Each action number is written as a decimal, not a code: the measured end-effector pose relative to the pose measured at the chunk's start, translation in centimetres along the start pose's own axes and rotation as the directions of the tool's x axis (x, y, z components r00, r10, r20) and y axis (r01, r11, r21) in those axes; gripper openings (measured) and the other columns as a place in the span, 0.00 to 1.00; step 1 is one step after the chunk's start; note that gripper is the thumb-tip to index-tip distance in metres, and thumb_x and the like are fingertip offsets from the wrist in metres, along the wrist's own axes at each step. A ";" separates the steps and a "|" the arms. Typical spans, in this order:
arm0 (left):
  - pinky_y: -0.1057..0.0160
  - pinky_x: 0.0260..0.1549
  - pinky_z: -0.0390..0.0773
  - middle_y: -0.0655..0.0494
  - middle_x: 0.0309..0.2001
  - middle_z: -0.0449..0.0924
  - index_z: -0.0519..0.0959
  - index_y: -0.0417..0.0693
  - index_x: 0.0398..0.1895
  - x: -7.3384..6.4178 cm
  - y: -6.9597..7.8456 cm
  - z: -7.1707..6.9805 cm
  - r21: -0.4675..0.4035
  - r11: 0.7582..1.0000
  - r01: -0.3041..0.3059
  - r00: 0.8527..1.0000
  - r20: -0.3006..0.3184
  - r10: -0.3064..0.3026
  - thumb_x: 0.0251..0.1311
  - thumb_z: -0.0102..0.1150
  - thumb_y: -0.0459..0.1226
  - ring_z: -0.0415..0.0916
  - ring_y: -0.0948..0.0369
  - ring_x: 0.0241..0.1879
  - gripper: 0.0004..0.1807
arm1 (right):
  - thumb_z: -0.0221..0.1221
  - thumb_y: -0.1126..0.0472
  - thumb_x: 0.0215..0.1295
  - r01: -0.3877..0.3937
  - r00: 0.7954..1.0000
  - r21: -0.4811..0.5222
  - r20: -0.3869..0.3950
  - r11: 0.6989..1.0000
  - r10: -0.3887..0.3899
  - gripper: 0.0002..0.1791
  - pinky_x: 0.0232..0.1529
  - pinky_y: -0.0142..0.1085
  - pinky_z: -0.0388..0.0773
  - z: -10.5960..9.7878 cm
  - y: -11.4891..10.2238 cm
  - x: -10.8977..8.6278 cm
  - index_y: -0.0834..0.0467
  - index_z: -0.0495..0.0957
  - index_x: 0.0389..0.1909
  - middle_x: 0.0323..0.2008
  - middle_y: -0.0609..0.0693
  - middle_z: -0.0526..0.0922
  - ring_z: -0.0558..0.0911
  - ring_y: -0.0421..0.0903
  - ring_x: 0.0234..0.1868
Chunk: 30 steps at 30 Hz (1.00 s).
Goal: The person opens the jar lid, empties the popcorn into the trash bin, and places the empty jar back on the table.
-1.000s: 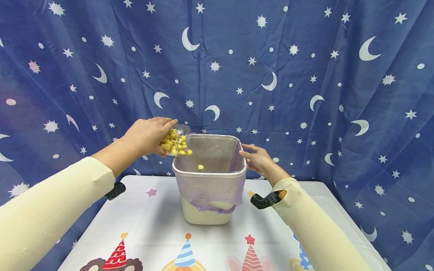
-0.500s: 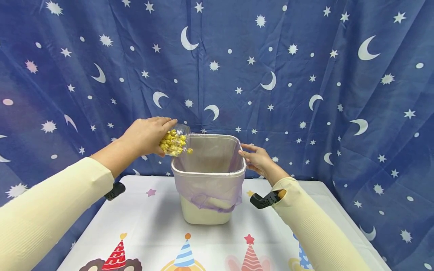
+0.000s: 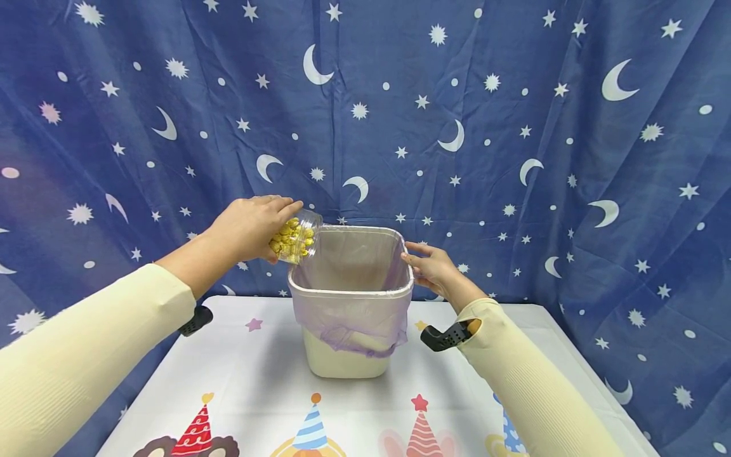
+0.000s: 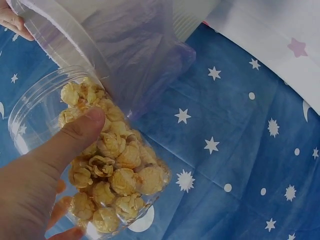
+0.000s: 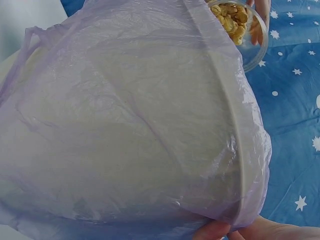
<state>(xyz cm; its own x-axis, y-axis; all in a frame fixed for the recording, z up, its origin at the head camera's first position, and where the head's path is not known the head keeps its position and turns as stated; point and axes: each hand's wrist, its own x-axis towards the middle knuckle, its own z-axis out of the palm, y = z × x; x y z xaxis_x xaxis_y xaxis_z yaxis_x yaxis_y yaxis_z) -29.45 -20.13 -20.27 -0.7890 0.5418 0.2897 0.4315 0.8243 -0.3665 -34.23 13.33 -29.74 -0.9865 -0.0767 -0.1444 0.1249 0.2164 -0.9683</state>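
Note:
My left hand grips a clear plastic jar part full of yellow popcorn. The jar lies tilted at the left rim of a pale trash can, its mouth toward the can. In the left wrist view my thumb presses along the side of the jar, and the popcorn sits mostly toward its base. A thin purple trash bag lines the can and folds over its rim. At the right side my right hand holds the can's rim through the bag.
The can stands on a table with a white cloth printed with party hats. A blue curtain with moons and stars hangs close behind. Both wrists wear black camera mounts.
One second ago a popcorn piece was dropping into the can, and half a second ago one was at the jar's mouth; neither shows now. The right hand has stayed on the rim.

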 end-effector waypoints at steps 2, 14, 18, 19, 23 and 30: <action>0.41 0.59 0.76 0.41 0.66 0.71 0.65 0.42 0.71 0.1 0.1 -0.1 0.008 1.000 -0.008 1.000 0.005 0.008 0.29 0.86 0.47 0.69 0.44 0.65 0.60 | 0.57 0.56 0.72 -0.004 1.000 -0.001 -0.003 1.000 0.004 0.28 0.58 0.42 0.80 0.0 0.0 0.0 0.49 0.66 0.71 0.64 0.57 0.74 0.79 0.52 0.58; 0.45 0.63 0.73 0.41 0.65 0.72 0.65 0.40 0.70 0.4 0.3 -0.1 0.088 0.995 -0.046 0.999 -0.011 0.047 0.27 0.87 0.47 0.69 0.44 0.65 0.61 | 0.58 0.57 0.72 -0.015 1.000 0.011 -0.002 1.000 0.015 0.28 0.52 0.36 0.83 0.0 -0.1 0.0 0.49 0.66 0.72 0.64 0.57 0.73 0.79 0.51 0.56; 0.45 0.64 0.72 0.40 0.65 0.71 0.64 0.41 0.70 0.4 0.3 -0.1 0.094 0.995 -0.045 0.999 -0.006 0.046 0.27 0.87 0.47 0.68 0.44 0.65 0.62 | 0.58 0.57 0.71 -0.013 1.000 0.013 -0.008 1.000 0.013 0.28 0.44 0.31 0.84 0.0 -0.1 0.0 0.49 0.67 0.71 0.64 0.57 0.73 0.79 0.49 0.54; 0.45 0.64 0.72 0.40 0.65 0.71 0.64 0.41 0.71 0.5 0.3 -0.1 0.094 0.995 -0.046 0.999 -0.004 0.047 0.26 0.87 0.47 0.68 0.44 0.66 0.62 | 0.58 0.57 0.71 -0.012 1.000 0.015 -0.008 1.000 0.012 0.28 0.43 0.31 0.84 0.0 -0.1 0.0 0.49 0.67 0.71 0.64 0.57 0.73 0.79 0.49 0.53; 0.45 0.64 0.72 0.40 0.65 0.72 0.65 0.41 0.70 0.5 0.4 -0.2 0.096 0.994 -0.050 0.999 0.000 0.050 0.26 0.87 0.47 0.68 0.44 0.65 0.61 | 0.58 0.57 0.71 -0.013 1.000 0.025 -0.003 1.000 0.013 0.28 0.41 0.29 0.84 0.0 -0.1 -0.1 0.49 0.67 0.71 0.64 0.57 0.73 0.79 0.49 0.54; 0.44 0.64 0.71 0.40 0.65 0.72 0.64 0.41 0.71 0.6 0.5 -0.2 0.107 0.992 -0.065 0.998 -0.008 0.066 0.26 0.87 0.47 0.68 0.43 0.65 0.62 | 0.58 0.58 0.71 -0.009 1.000 0.036 -0.001 0.999 0.009 0.28 0.41 0.30 0.85 0.0 -0.1 -0.1 0.50 0.67 0.71 0.63 0.57 0.74 0.80 0.50 0.54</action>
<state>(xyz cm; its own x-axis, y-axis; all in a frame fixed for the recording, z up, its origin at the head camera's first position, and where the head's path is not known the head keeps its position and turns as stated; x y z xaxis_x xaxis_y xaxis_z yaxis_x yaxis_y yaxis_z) -29.63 -19.39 -20.13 -0.7553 0.5962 0.2722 0.4323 0.7654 -0.4768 -34.19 13.31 -29.66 -0.9854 -0.0741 -0.1531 0.1375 0.1822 -0.9736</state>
